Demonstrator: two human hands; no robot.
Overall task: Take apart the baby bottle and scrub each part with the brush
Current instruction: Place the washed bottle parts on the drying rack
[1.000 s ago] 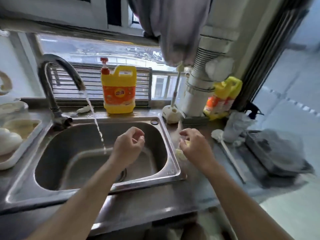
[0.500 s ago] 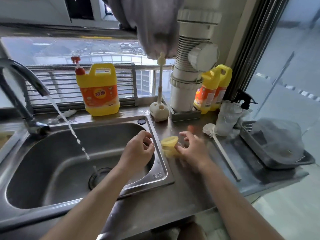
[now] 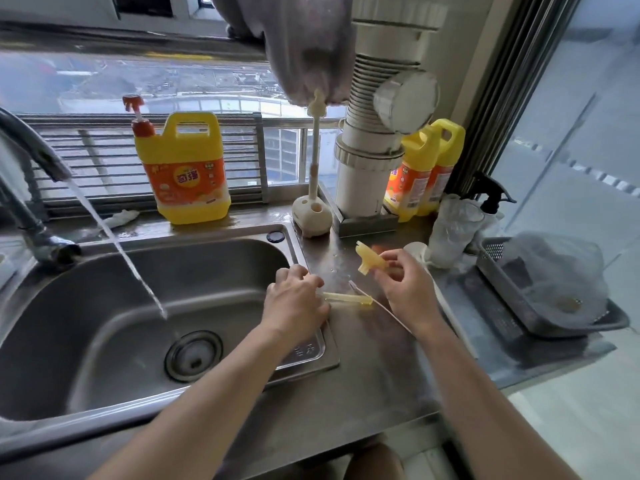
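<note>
My right hand (image 3: 405, 289) holds a small yellowish translucent bottle part (image 3: 370, 259) up above the counter, pinched at its lower end. My left hand (image 3: 294, 301) rests at the sink's right rim with its fingers closed on one end of a thin yellowish straw (image 3: 348, 298), which lies flat on the counter and points right. A thin wire-like straw brush (image 3: 381, 308) lies on the counter under my right hand. A cream bottle brush (image 3: 316, 161) stands upright in its holder (image 3: 311, 216) behind the sink. A second white brush (image 3: 419, 252) is partly hidden behind my right hand.
The steel sink (image 3: 104, 327) is on the left, and water runs from the tap (image 3: 31, 147) into it. A yellow detergent jug (image 3: 183, 171) stands on the sill, two more yellow bottles (image 3: 426, 174) beside a white pipe (image 3: 377, 140). A grey basket (image 3: 540, 292) sits at right.
The view swung right. My right hand lifted the yellowish part off the counter. My left hand moved from over the sink to the rim and closed on the straw.
</note>
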